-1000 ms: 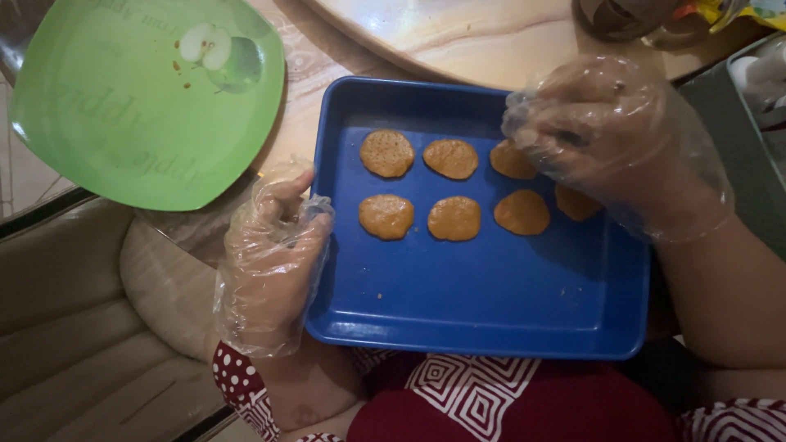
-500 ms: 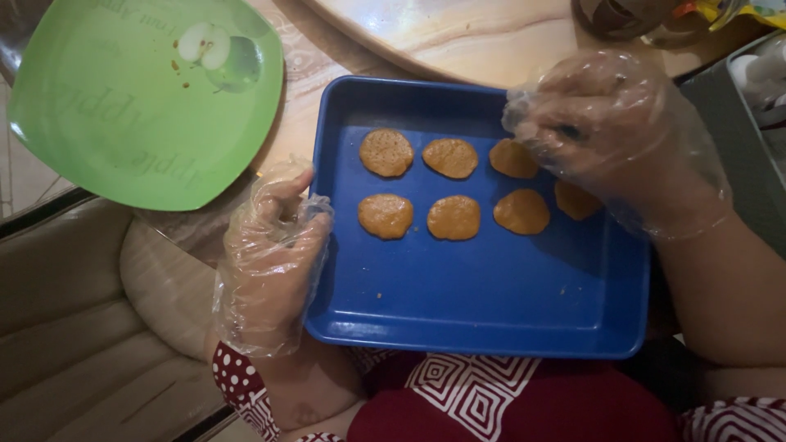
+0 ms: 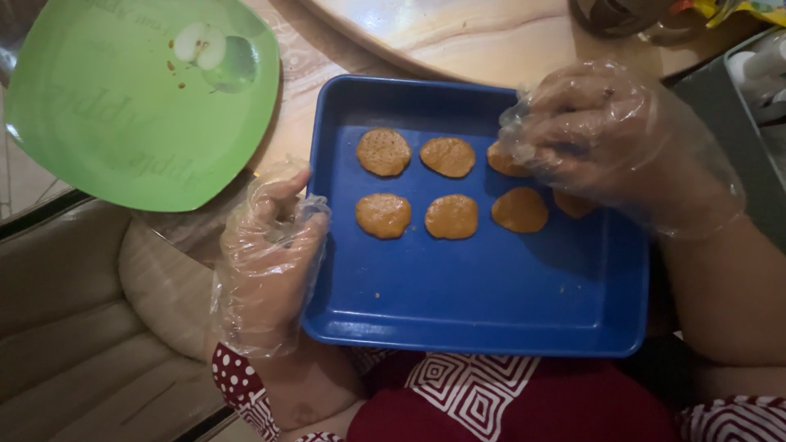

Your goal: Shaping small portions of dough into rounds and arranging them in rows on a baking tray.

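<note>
A blue square tray (image 3: 491,303) rests on my lap against the table edge. Several flat round orange-brown dough patties (image 3: 451,216) lie in two rows in its far half. My left hand (image 3: 266,262), in a clear plastic glove, grips the tray's left rim. My right hand (image 3: 610,143), also gloved, hovers over the tray's far right corner with fingers curled down onto a patty (image 3: 501,161) there; it hides part of that patty and of another one (image 3: 573,205).
A green square plate (image 3: 123,106) with an apple picture lies at upper left on the marble-patterned table (image 3: 458,37). A grey container (image 3: 737,98) stands at the right edge. A beige cushioned seat (image 3: 74,327) is at lower left.
</note>
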